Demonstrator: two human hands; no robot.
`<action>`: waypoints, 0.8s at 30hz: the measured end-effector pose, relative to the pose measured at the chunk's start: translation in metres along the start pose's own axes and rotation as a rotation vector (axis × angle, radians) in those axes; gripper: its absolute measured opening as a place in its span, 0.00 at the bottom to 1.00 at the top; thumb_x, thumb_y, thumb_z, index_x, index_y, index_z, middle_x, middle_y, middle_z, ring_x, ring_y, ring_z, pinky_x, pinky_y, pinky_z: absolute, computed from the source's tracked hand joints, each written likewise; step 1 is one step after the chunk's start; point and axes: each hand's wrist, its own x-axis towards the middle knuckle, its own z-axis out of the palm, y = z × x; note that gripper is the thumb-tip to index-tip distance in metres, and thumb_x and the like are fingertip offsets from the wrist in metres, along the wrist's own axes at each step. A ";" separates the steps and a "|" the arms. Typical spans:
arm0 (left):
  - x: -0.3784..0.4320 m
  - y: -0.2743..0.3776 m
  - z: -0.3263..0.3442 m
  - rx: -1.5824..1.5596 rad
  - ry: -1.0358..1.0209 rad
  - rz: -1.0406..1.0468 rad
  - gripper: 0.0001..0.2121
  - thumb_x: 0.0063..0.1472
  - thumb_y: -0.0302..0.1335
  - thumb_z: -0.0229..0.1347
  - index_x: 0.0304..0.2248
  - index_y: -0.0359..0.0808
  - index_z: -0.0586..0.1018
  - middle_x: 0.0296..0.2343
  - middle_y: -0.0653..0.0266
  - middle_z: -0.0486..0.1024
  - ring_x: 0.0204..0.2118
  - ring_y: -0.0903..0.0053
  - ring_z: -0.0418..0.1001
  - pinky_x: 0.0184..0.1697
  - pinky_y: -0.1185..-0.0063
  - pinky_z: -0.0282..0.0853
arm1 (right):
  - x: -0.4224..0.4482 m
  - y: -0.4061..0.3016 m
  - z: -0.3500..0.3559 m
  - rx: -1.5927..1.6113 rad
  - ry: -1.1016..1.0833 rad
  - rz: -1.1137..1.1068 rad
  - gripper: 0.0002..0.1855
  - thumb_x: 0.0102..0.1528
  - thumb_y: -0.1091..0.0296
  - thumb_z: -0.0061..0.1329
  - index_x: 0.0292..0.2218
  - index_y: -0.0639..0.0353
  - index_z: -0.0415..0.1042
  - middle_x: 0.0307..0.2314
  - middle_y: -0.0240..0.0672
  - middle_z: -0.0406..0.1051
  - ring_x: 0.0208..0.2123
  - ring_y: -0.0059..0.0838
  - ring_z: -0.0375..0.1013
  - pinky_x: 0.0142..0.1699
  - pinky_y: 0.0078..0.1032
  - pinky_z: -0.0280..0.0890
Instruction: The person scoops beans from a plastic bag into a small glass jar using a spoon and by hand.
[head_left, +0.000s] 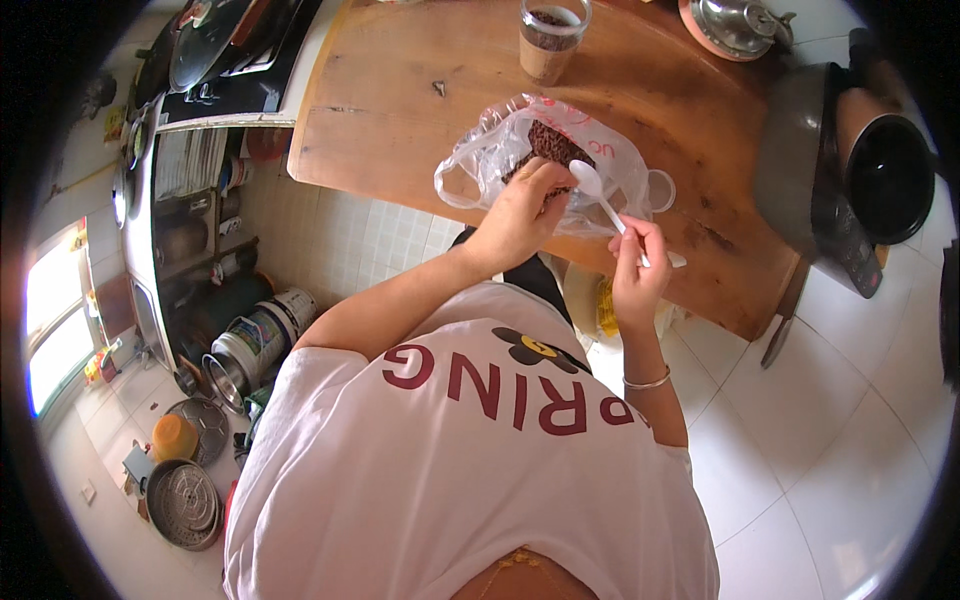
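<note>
My right hand (641, 259) is shut on the handle of a white plastic spoon (589, 178), whose bowl is over the dark brown granules (559, 142). These granules lie in a thin clear plastic bag (619, 157) with red print, on the wooden table. My left hand (525, 199) reaches into the bag with curled fingers among the granules; whether it grips anything is hidden. Beyond the bag stands a clear cup (549, 45) with a brown band, holding similar dark granules. A round clear plastic lid (661, 190) lies just right of the bag.
The wooden table (390, 112) has a curved front edge. A metal kettle (739, 26) is at the back right, near a dark appliance (802, 165) and a black-lined pot (889, 178). A knife (780, 330) hangs by the table's right end. Left are a stove (225, 97) and stacked buckets (255, 334).
</note>
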 end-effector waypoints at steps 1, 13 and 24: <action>-0.003 -0.010 0.000 0.195 -0.035 0.068 0.07 0.55 0.24 0.52 0.34 0.32 0.74 0.31 0.57 0.70 0.36 0.65 0.71 0.40 0.73 0.68 | -0.002 0.007 0.000 -0.066 -0.006 -0.041 0.06 0.58 0.76 0.43 0.38 0.64 0.70 0.22 0.33 0.68 0.24 0.21 0.68 0.31 0.19 0.63; -0.014 -0.041 0.008 0.845 -0.502 0.051 0.05 0.54 0.27 0.51 0.30 0.37 0.75 0.30 0.60 0.73 0.30 0.65 0.75 0.33 0.69 0.72 | 0.015 0.006 -0.012 -0.607 -0.090 -0.380 0.05 0.54 0.74 0.48 0.35 0.59 0.68 0.23 0.43 0.69 0.25 0.43 0.70 0.30 0.36 0.63; -0.002 -0.040 0.015 0.687 -0.280 0.181 0.11 0.54 0.24 0.51 0.38 0.35 0.76 0.34 0.60 0.72 0.36 0.63 0.72 0.40 0.70 0.70 | 0.024 0.012 -0.009 -0.402 -0.063 -0.211 0.04 0.56 0.73 0.47 0.36 0.59 0.69 0.25 0.42 0.72 0.27 0.41 0.72 0.32 0.31 0.65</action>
